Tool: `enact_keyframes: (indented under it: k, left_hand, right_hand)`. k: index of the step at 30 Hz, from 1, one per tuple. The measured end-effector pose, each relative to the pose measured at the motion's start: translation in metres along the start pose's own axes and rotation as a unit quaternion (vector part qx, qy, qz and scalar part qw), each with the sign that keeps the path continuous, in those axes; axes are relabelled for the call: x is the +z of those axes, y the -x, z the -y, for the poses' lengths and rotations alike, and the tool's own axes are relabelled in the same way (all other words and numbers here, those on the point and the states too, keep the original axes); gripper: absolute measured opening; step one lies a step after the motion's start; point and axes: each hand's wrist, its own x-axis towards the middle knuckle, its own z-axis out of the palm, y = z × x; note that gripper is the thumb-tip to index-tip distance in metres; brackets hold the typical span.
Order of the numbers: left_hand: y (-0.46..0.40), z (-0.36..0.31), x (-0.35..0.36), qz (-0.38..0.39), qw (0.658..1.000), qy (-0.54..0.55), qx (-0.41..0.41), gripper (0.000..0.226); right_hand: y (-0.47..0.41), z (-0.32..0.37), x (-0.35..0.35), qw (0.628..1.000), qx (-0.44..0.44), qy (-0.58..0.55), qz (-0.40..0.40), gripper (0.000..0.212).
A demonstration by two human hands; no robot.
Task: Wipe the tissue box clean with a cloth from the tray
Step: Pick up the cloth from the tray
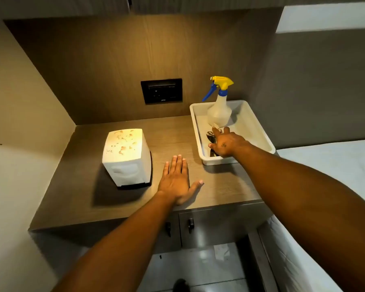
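The white tissue box (125, 157) stands on a dark base at the left of the wooden counter, and brown stains speckle its top. At the right sits a white tray (259, 131) holding a dark grey cloth (210, 137). My right hand (227, 143) reaches into the tray and lies over the cloth with fingers spread, touching it, and most of the cloth is hidden beneath it. My left hand (177, 180) rests flat on the counter between box and tray, palm down, holding nothing.
A spray bottle (219, 110) with a yellow and blue trigger stands in the tray's far end. A black wall socket (161, 91) sits in the back panel. Cabinet doors with dark knobs (190, 225) are below the counter, and a white bed (329, 165) lies at the right.
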Motion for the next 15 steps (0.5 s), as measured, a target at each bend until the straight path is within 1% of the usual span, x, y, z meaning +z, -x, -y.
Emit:
enact_keyframes:
  k: [6,9,13,15]
  left_hand:
    - [-0.002,0.002,0.003,-0.026,1.0,-0.015,0.0,0.101]
    - [-0.004,0.002,0.003,-0.024,1.0,-0.015,-0.001,0.1]
    - [-0.003,0.002,0.003,-0.019,1.0,-0.013,-0.006,0.1]
    - [-0.003,0.0,0.001,-0.017,1.0,-0.007,-0.008,0.1]
  right_hand:
    - [-0.018,0.003,0.009,0.999,0.011,0.004,0.031,0.071]
    - [-0.026,0.0,0.013,1.0,0.015,-0.018,0.021,0.066]
    - [-0.037,-0.002,0.02,0.997,0.033,-0.075,0.013,0.057]
    - [-0.038,-0.004,0.02,0.996,0.039,-0.081,0.013,0.054]
